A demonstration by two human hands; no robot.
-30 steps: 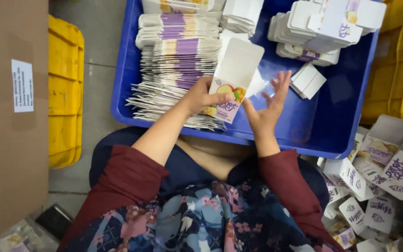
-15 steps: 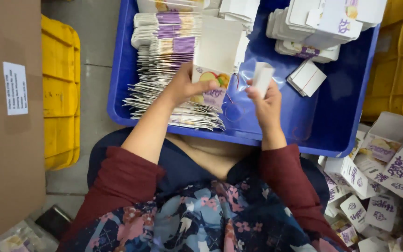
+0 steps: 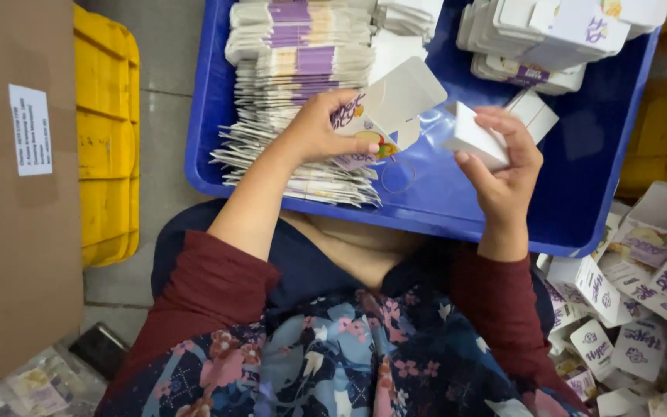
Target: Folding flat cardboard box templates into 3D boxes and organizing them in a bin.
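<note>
Your left hand point(image 3: 319, 131) pinches a half-opened carton point(image 3: 386, 110); your right hand point(image 3: 507, 158), at 3 o'clock, grips a white insert point(image 3: 474, 137). Misalignment could crumple the flap.

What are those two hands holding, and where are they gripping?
Left hand pinches a flat carton by its printed lower end. Right hand holds a small white box by one end.

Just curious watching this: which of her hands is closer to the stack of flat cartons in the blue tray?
Left. The left hand is right over the stack of flat cartons, holding a carton; the right hand is off to the side.
</note>
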